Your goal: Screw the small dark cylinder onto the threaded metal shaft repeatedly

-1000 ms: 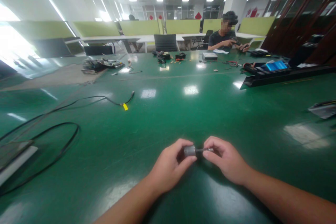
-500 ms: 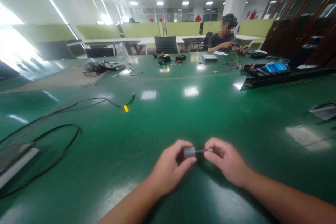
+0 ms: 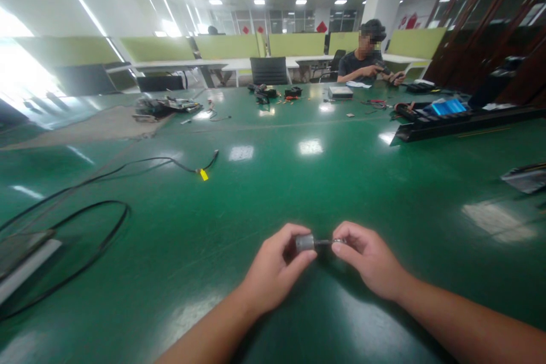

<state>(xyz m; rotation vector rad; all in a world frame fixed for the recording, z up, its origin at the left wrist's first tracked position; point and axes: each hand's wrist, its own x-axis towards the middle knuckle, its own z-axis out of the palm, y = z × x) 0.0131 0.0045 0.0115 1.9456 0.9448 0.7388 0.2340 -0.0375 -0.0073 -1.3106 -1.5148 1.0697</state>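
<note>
Cylinder (image 3: 305,243) metallic, dull; tabletop (image 3: 273,193) smooth, glossy (almost mirror-like); cabinet (image 3: 458,34) wood-like, shiny

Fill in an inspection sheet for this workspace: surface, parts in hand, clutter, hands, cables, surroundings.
Surface: green tabletop, glossy, reflecting lights.
Parts in hand: grey cylinder; thin shaft extending to its right.
Clutter: silver box at the far side; black rail at far right.
Hands: left hand grips the cylinder; right hand pinches the shaft.
Cables: black cables at left; yellow tag on one.
Surroundings: another person across the table; green partitions behind.
</note>
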